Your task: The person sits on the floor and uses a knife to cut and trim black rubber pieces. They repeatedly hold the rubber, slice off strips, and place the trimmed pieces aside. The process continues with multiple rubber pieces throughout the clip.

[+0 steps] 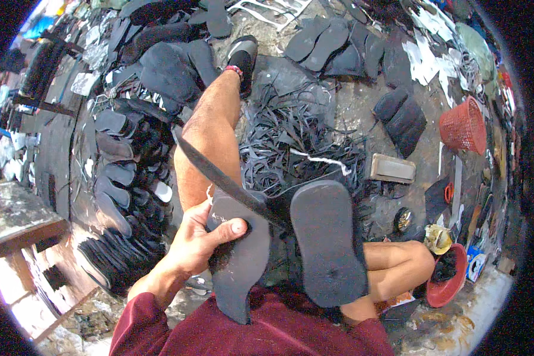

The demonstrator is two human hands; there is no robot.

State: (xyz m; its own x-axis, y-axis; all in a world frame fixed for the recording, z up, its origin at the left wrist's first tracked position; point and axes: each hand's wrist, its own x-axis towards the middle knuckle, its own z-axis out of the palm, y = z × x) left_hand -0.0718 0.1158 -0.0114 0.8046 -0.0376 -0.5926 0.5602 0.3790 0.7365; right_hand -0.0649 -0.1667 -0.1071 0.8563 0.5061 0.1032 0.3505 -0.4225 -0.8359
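Note:
My left hand (197, 238) is closed on a curved dark grey piece of sole sheet (243, 267), thumb flat on its top face and fingers hidden beneath. Across the upper end of that piece runs a long narrow dark strip (219, 178); whether it is rubber or a blade I cannot tell. Close by on the right, a dark shoe sole (326, 231) lies tilted over my lap, with a small mark near its heel. My right wrist (357, 310) shows beside the heel end, but the hand is hidden behind the sole.
A heap of black offcuts (296, 130) covers the floor ahead. Stacked soles (115, 178) stand to the left. On the right are a whetstone-like block (393, 168), a red mesh basket (463, 124) and a red bowl (454, 285). A wooden bench (24, 228) edges the far left.

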